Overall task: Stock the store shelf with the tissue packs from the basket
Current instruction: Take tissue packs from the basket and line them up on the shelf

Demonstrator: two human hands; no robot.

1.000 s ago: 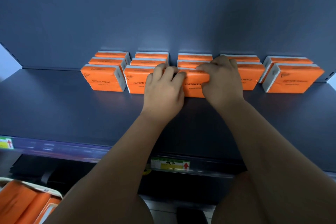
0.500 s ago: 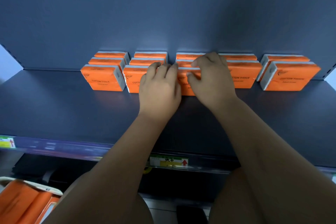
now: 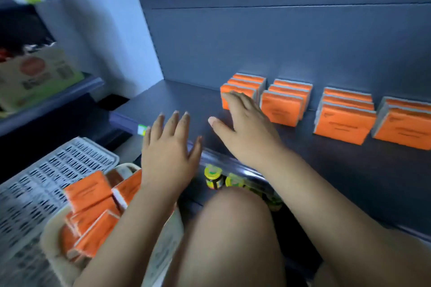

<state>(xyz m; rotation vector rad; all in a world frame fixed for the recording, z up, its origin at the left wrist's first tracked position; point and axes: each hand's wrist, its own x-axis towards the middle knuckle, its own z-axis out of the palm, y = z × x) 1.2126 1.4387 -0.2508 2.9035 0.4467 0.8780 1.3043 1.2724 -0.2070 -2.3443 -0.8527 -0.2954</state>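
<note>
Tissue packs (image 3: 88, 191) lie in the basket (image 3: 50, 237) near left; your left hand (image 3: 168, 158) and right hand (image 3: 247, 128) are spread, empty: grasp one pack by its edges.

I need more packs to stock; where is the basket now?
In the head view the basket sits lower left, near the left hand, right of the white slatted crate, holding orange tissue packs.
</note>
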